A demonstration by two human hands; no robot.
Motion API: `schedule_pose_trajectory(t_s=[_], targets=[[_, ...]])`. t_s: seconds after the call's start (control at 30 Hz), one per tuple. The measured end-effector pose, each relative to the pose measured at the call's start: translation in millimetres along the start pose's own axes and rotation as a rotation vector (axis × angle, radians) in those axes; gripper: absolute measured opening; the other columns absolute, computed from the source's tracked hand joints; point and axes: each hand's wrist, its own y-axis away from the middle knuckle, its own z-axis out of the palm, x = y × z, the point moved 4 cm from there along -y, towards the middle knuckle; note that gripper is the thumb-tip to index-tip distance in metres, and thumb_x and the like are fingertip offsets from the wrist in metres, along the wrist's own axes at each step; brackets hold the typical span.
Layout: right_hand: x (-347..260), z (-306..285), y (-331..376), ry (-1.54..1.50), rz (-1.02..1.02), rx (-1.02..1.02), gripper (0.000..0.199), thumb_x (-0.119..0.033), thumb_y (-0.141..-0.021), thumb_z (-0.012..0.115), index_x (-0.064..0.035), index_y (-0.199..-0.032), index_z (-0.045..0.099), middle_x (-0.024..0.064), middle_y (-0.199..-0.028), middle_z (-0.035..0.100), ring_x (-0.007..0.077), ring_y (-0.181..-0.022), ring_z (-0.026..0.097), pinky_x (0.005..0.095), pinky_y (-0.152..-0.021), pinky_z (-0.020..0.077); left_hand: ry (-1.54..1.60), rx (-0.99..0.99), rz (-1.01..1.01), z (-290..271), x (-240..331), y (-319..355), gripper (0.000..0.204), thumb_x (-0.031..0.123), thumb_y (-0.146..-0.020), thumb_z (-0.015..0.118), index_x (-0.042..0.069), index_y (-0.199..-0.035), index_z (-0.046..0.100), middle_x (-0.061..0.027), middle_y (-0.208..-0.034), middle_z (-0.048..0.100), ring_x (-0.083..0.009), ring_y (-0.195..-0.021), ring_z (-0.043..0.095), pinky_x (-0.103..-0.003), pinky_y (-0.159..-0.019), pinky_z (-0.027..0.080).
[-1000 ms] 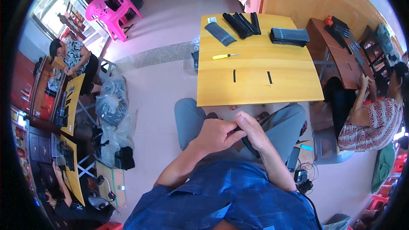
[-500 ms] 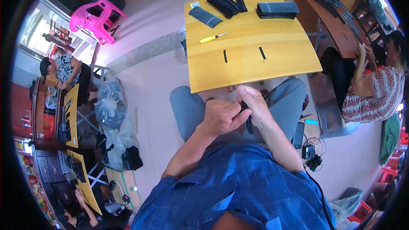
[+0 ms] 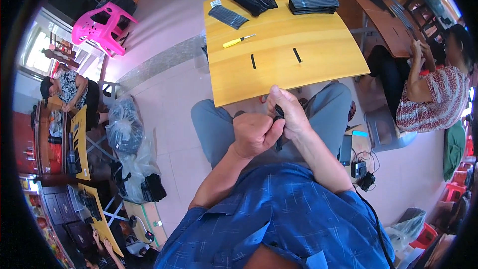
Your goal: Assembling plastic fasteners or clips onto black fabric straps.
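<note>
Above my lap, just off the table's near edge, my left hand [image 3: 256, 134] is closed in a fist, pressed against my right hand [image 3: 293, 117]. Both are curled round a small black cloth-like piece [image 3: 279, 143]. Its lower end hangs below the fingers; most of it is hidden, so I cannot make out its exact kind. My right thumb points up and away from me. On the yellow table [image 3: 279, 82] in front lie two short black strips [image 3: 253, 61], side by side, and a yellow-handled screwdriver [image 3: 239, 41].
Toward the table's far side are a flat grey-striped black piece [image 3: 228, 16], several black bundles [image 3: 251, 1] and a stack of striped pieces [image 3: 312, 4]. A person [image 3: 433, 89] sits at a brown table on the right; others work at the left. A pink chair [image 3: 103, 29] stands far left.
The whole view has shifted slightly, with the table a little further left and up. My hands stay together on the black piece; the right thumb now points more upright.
</note>
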Motion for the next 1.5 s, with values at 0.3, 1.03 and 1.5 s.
schedule_pose_trajectory(t_s=[0.3,1.03,1.5], targets=[[0,-10,-15,-0.066,0.058,-0.146,0.045,-0.053,-0.102,0.062,-0.0104,-0.088,0.057,-0.001,-0.078,0.051,0.0105,-0.074,0.047,0.0262,-0.068,0.0397,0.288,0.003,-0.267,4,-23,-7,0.037,0.013,-0.094,0.071,0.004,-0.063,0.052,-0.0087,-0.056,0.049,-0.0196,-0.047,0.045,-0.034,-0.048,0.036],[-47,-5,10,0.595,-0.046,-0.21,0.033,-0.034,-0.108,0.059,-0.0025,-0.118,0.062,-0.0015,-0.098,0.062,0.0075,-0.09,0.056,0.0257,-0.08,0.0488,0.594,-0.205,-0.677,-6,-44,-29,0.031,0.03,-0.098,0.073,0.001,-0.088,0.069,0.005,-0.067,0.056,-0.0021,-0.061,0.048,-0.021,-0.053,0.037],[-34,-20,11,0.433,0.004,-0.107,0.035,-0.033,-0.105,0.064,-0.0012,-0.119,0.062,-0.0011,-0.095,0.064,0.0055,-0.086,0.057,0.0238,-0.075,0.0491,0.805,-0.275,-0.894,8,-55,5,0.03,0.03,-0.091,0.081,0.004,-0.1,0.069,-0.0006,-0.075,0.068,-0.008,-0.068,0.062,-0.024,-0.06,0.048]])
